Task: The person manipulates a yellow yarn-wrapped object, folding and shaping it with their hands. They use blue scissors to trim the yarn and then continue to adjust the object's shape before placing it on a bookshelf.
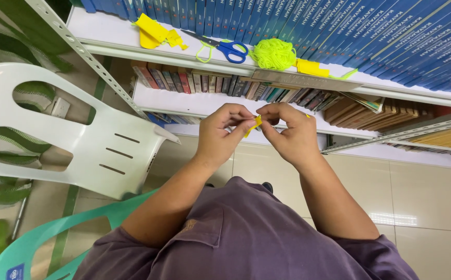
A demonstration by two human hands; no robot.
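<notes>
Now both hands pinch a small yellow strip (257,123). It is thin and bright. Its long side slants from 1 o'clock down to 7 o'clock, between the left hand (223,132) and right hand (290,132).

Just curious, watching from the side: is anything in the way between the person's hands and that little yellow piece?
Nothing visible is. The left hand and right hand both already pinch the small yellow piece between their fingertips, in mid-air before the bookshelf.

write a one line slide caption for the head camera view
Left hand and right hand pinch a small yellow piece before a bookshelf holding blue-handled scissors and neon yarn.
</notes>
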